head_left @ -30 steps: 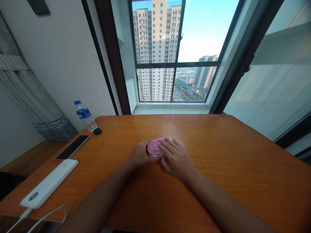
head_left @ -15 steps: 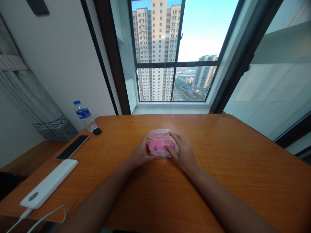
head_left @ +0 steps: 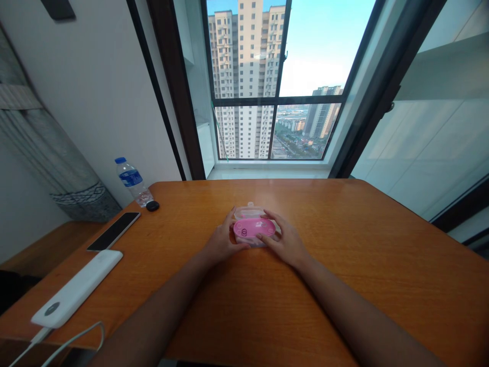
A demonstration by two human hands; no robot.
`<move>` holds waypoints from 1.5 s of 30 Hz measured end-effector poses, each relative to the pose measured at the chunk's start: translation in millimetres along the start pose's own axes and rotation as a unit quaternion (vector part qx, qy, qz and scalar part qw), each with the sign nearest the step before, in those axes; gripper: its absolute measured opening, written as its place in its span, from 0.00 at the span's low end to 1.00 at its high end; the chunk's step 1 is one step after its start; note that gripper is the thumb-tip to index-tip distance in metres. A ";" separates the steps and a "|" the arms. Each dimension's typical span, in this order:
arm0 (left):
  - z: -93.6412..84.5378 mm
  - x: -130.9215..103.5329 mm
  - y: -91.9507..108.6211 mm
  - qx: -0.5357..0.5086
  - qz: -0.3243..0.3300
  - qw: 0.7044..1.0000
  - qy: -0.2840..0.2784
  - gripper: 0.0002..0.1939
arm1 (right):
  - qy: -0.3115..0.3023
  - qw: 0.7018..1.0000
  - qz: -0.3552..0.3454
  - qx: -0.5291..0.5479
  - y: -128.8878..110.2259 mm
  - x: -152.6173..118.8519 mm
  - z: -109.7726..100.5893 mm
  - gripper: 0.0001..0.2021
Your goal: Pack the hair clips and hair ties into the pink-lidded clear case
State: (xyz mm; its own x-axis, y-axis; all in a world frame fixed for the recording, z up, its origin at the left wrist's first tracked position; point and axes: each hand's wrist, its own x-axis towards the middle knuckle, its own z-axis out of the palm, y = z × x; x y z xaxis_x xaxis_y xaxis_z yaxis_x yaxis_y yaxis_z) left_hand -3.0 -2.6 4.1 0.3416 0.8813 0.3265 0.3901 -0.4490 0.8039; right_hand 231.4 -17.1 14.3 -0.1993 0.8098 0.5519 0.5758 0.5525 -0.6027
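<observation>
A small clear plastic case with a pink oval piece inside its front part lies in the middle of the table. Its transparent lid stands raised at the back, a small tab at its top. My left hand curves around the left side, fingers behind and thumb along the front edge, gripping the case. On the right, my right hand holds the other side, its fingertips near the lid and its thumb at the pink piece's front edge.
The brown wooden table reaches to the window. At the left are a water bottle, a round black object, a phone, and a white power bank-like device with a cable.
The clear lid has changed its tilt, and its tab now shows at the top. My right fingers have shifted slightly left and down; my left hand has barely moved.
</observation>
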 end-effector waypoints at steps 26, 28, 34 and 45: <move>-14.1 1.8 11.8 0.052 0.097 0.992 0.055 0.26 | -0.007 0.997 -0.081 -0.002 -12.4 0.3 -0.3 0.39; -15.9 1.9 12.4 0.045 0.097 0.992 0.074 0.24 | -0.016 0.997 -0.078 -0.010 -11.2 0.0 2.0 0.41; -17.6 1.8 12.2 0.032 0.083 0.991 0.098 0.21 | -0.010 0.998 -0.054 -0.044 1.2 1.5 6.0 0.39; -17.4 -1.2 13.9 0.007 0.096 0.991 0.097 0.23 | 0.088 0.990 -0.037 -0.102 -7.9 1.6 -5.8 0.30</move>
State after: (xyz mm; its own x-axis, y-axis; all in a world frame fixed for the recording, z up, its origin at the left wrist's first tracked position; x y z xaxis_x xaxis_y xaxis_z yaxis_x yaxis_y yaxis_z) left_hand -12.9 -7.3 23.5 0.2400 0.7909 0.5630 0.3467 -0.6115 0.7112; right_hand 231.1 -21.3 23.3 -0.1161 0.7113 0.6932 0.7159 0.5437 -0.4380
